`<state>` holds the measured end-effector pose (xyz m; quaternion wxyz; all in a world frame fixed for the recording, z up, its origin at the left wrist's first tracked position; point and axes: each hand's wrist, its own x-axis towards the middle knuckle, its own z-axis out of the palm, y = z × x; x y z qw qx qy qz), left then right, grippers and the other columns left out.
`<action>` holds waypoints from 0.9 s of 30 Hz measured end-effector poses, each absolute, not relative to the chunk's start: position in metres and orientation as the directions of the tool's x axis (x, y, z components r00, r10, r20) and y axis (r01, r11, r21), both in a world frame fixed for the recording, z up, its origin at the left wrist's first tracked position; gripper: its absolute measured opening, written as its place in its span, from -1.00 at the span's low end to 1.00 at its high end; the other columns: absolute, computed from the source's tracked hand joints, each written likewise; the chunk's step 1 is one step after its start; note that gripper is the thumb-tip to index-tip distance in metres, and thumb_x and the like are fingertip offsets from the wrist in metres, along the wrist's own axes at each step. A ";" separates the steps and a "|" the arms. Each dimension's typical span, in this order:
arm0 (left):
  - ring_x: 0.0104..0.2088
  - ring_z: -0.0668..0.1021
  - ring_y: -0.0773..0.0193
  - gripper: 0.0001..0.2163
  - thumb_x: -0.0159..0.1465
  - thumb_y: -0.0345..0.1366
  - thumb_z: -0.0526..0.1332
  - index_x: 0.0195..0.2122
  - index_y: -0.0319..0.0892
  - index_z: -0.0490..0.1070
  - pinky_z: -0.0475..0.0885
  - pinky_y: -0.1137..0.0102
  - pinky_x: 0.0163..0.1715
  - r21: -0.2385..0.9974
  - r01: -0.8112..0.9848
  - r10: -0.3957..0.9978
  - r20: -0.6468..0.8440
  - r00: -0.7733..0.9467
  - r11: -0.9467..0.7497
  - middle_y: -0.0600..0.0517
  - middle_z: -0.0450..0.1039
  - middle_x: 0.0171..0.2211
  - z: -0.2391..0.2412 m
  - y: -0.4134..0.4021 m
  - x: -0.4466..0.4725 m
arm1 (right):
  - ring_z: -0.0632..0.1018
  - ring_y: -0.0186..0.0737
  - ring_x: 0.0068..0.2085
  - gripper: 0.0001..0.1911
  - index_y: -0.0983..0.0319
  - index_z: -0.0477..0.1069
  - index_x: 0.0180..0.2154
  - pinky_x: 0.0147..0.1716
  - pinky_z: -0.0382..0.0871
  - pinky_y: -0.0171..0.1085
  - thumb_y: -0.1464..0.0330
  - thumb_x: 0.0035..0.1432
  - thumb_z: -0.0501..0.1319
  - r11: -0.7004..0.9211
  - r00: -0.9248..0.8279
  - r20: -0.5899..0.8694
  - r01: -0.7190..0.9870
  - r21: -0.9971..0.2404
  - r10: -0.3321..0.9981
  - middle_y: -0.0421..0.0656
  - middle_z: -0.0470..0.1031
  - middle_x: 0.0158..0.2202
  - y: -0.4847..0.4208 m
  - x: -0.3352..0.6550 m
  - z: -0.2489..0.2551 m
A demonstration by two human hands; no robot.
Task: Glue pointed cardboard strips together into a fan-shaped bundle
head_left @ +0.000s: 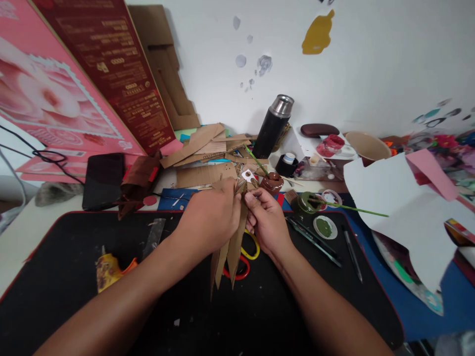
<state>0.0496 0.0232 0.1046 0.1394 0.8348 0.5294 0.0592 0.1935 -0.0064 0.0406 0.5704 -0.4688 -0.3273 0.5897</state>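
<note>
Two bare hands: left hand curling closed round upper end of brown pointed cardboard strips, right hand pinching same end, fingers nearly closed. Three strip tips hanging over black mat. One pair of red-and-yellow-handled scissors lying beneath, blades hidden. Two round paint jars, brown jar and green jar, standing beyond. One yellow glue gun lying left, forearm covering part. Fingertip contact hard to make out.

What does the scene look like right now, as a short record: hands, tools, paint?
Left hand: grips pointed cardboard pieces near their upper end
Right hand: pinches at the same end
Partly hidden by pieces: scissors, red and yellow handles
Beside left forearm: yellow glue gun
Paint, right: green jar, brown jar
Near wall: black flask
</note>
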 end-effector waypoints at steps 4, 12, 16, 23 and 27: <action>-0.30 0.72 -0.15 -0.71 0.49 -0.29 -0.01 0.05 -0.29 0.43 0.52 0.18 -0.36 0.298 0.866 0.899 -0.051 0.435 -0.402 -0.25 0.66 -0.28 0.105 0.024 0.049 | 0.26 -0.42 -0.73 -0.56 0.15 0.40 -0.32 -0.74 0.17 -0.45 0.00 0.11 0.51 -0.141 0.081 -0.183 -0.368 -0.919 0.980 -0.45 0.27 -0.73 -0.006 0.194 0.040; -0.30 0.72 -0.18 -0.69 0.49 -0.29 -0.03 0.06 -0.30 0.42 0.52 0.15 -0.37 0.270 0.862 0.887 -0.056 0.459 -0.429 -0.27 0.66 -0.29 0.103 0.025 0.049 | 0.26 -0.43 -0.74 -0.55 0.15 0.40 -0.31 -0.74 0.18 -0.45 0.01 0.11 0.51 -0.141 0.073 -0.181 -0.373 -0.917 0.981 -0.45 0.27 -0.73 -0.006 0.193 0.039; -0.33 0.71 -0.13 -0.71 0.48 -0.28 -0.01 0.04 -0.28 0.43 0.50 0.19 -0.38 0.285 0.865 0.895 -0.051 0.443 -0.412 -0.24 0.66 -0.31 0.102 0.025 0.049 | 0.26 -0.42 -0.73 -0.55 0.14 0.40 -0.32 -0.73 0.18 -0.44 0.00 0.11 0.51 -0.146 0.076 -0.185 -0.364 -0.920 0.980 -0.45 0.27 -0.72 -0.006 0.193 0.040; -0.35 0.69 -0.06 -0.74 0.49 -0.26 0.03 0.00 -0.24 0.46 0.50 0.23 -0.36 0.331 0.858 0.905 -0.027 0.425 -0.394 -0.19 0.65 -0.33 0.103 0.025 0.047 | 0.25 -0.42 -0.73 -0.56 0.14 0.40 -0.32 -0.73 0.18 -0.44 0.02 0.10 0.52 -0.145 0.072 -0.184 -0.374 -0.916 0.980 -0.46 0.25 -0.73 -0.005 0.192 0.039; -0.36 0.68 -0.02 -0.76 0.48 -0.28 0.05 -0.03 -0.22 0.48 0.48 0.24 -0.36 0.354 0.847 0.903 -0.019 0.429 -0.395 -0.17 0.65 -0.33 0.104 0.026 0.047 | 0.25 -0.42 -0.73 -0.55 0.14 0.39 -0.31 -0.73 0.16 -0.43 0.01 0.10 0.52 -0.148 0.056 -0.183 -0.384 -0.912 0.982 -0.46 0.24 -0.73 -0.005 0.191 0.037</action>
